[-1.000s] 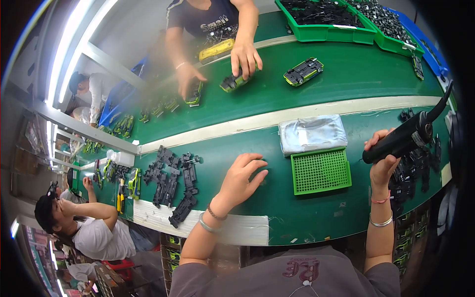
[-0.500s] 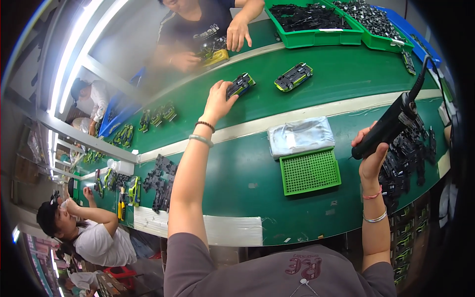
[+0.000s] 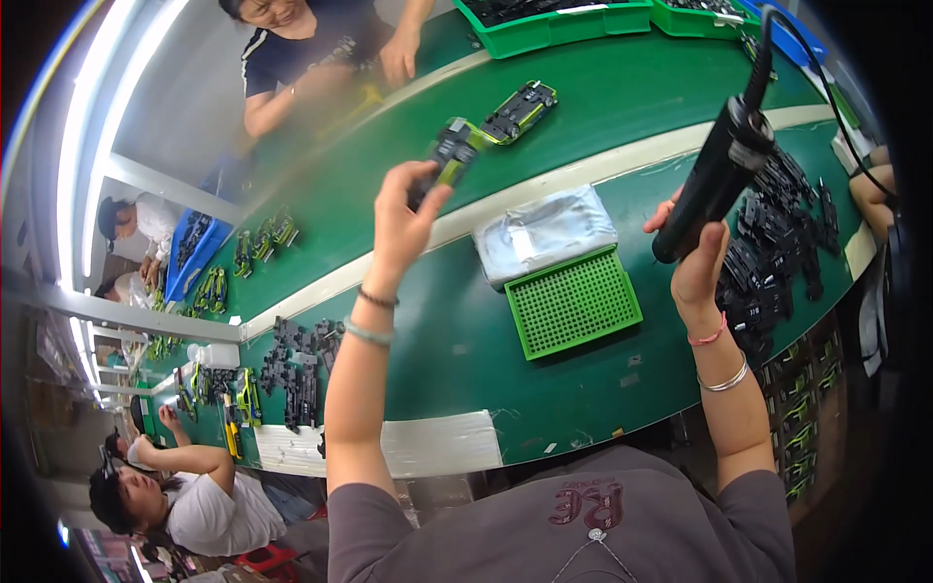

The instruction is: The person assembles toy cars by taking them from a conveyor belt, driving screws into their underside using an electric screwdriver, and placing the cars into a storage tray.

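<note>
My left hand (image 3: pixel 403 222) grips a black and lime-green toy car (image 3: pixel 455 151), blurred by motion, over the green table. The held car is close to another toy car (image 3: pixel 522 113), which lies underside up; I cannot tell whether they touch. On the right, my right hand (image 3: pixel 698 267) is wrapped round a black electric screwdriver (image 3: pixel 714 180), its cord rising from the top and its tip pointing down and left. Between my hands lies a green perforated tray (image 3: pixel 573 304), beside a flat pale-blue wrapped bundle (image 3: pixel 549 233).
Black plastic parts (image 3: pixel 773 243) are heaped at right, and more black parts (image 3: pixel 294 374) lie left. Several toy cars (image 3: pixel 262 245) stand farther left. Across the table works a person (image 3: pixel 316 63), near green bins (image 3: pixel 573 37). A raised pale strip (image 3: pixel 622 177) crosses the table.
My left hand has lifted the toy car from the table and drawn it nearer. The view has shifted, and the screwdriver stays in my right hand.
</note>
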Demonstrator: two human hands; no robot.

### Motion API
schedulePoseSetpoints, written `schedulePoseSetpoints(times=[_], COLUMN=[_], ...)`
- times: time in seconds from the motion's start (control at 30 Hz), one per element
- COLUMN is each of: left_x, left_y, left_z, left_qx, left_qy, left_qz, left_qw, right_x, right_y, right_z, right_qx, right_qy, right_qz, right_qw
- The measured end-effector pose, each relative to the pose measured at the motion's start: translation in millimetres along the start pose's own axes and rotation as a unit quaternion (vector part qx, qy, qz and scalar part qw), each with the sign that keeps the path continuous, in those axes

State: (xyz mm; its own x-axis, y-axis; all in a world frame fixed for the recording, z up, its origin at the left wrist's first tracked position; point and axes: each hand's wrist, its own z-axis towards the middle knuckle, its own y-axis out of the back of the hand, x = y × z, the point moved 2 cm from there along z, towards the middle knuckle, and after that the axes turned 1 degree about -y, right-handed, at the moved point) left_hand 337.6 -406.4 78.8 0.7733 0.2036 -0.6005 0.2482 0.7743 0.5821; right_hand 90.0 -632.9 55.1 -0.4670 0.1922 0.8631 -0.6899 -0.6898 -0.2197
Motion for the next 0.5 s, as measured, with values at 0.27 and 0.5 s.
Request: schedulePoseSetpoints(times=[0.27, 0.5], left_x=[-79.7, -65.5], left_y=[-43.3, -56.9], left_z=[-48.1, -49.8], left_qx=[0.127, 0.130], left_qy=[-0.077, -0.097], left_qz=[0.027, 0.025], left_qw=[0.989, 0.986], right_x=[-9.5, -6.2], right_y=[7.2, 9.1], right_z=[-5.6, -2.9], right_qx=[-0.004, -0.020], right_qy=[-0.041, -0.065], right_qz=[0.021, 0.026], right_qw=[0.999, 0.997])
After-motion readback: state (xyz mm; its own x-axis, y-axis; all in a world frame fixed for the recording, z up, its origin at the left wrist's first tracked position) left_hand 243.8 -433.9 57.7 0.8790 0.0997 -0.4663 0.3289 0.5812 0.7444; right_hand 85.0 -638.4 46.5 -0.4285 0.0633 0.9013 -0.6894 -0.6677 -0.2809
